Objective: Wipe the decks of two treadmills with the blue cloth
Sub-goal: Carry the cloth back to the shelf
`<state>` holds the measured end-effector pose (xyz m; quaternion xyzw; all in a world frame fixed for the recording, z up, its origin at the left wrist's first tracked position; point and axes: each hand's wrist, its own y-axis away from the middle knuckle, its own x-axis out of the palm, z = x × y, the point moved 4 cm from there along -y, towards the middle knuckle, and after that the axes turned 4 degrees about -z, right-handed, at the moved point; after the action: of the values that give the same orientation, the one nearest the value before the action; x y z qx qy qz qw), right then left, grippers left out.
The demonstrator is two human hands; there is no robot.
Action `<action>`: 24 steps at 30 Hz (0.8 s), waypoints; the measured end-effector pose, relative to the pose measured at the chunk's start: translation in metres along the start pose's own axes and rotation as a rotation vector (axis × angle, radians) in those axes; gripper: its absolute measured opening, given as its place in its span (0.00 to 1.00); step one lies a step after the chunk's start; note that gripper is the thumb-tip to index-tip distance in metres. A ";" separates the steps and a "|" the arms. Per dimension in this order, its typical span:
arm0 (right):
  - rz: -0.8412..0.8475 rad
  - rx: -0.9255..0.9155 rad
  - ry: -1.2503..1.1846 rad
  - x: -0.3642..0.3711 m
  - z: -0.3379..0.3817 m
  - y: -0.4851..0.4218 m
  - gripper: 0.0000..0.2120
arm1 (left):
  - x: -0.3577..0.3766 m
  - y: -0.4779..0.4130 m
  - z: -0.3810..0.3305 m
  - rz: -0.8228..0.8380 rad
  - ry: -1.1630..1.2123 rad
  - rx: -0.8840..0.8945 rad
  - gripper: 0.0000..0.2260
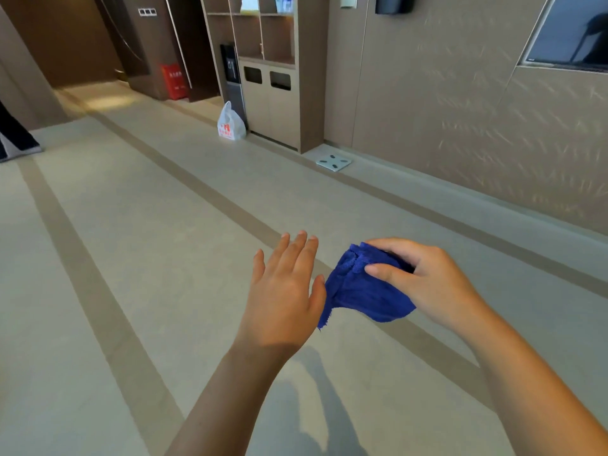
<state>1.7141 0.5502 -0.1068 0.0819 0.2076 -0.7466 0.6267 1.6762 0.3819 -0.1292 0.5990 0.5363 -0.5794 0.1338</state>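
A: Start at the left. What sits at nine o'clock?

B: A dark shape (14, 136) at the frame edge on the floor (115, 225); I can't tell what it is. Pale floor with darker stripes runs away toward eleven o'clock.

A: And further up?

B: At eleven o'clock a red box (173, 81) stands against a brown wall. Near twelve o'clock a white plastic bag (231, 122) rests on the floor, just beside a shelving cabinet (279, 93). At one o'clock a flat bathroom scale (333, 162) lies by the wall.

A: The hands?

B: The left hand (283, 291) is at centre, back toward the camera, fingers (297, 250) spread and straight, holding nothing. Its thumb edge touches the blue cloth (362, 291).

A: So where is the cloth?

B: Just right of centre, at about four o'clock, in the air above the floor. The right hand (424, 281) pinches its bunched top between thumb and curled fingers (388, 246), and the rest hangs loose below.
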 end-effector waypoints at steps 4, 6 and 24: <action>-0.014 -0.012 0.029 -0.006 -0.018 -0.073 0.14 | 0.032 -0.065 0.025 0.018 0.051 0.001 0.26; -0.019 -0.020 0.031 -0.011 -0.032 -0.111 0.14 | 0.050 -0.103 0.035 0.015 0.091 0.000 0.25; 0.046 -0.017 -0.034 -0.027 -0.153 -0.470 0.15 | 0.198 -0.411 0.148 0.073 -0.127 -0.040 0.23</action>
<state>1.2425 0.6978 -0.1369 0.0688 0.2012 -0.7316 0.6478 1.2177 0.5225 -0.1487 0.5774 0.5160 -0.6000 0.2008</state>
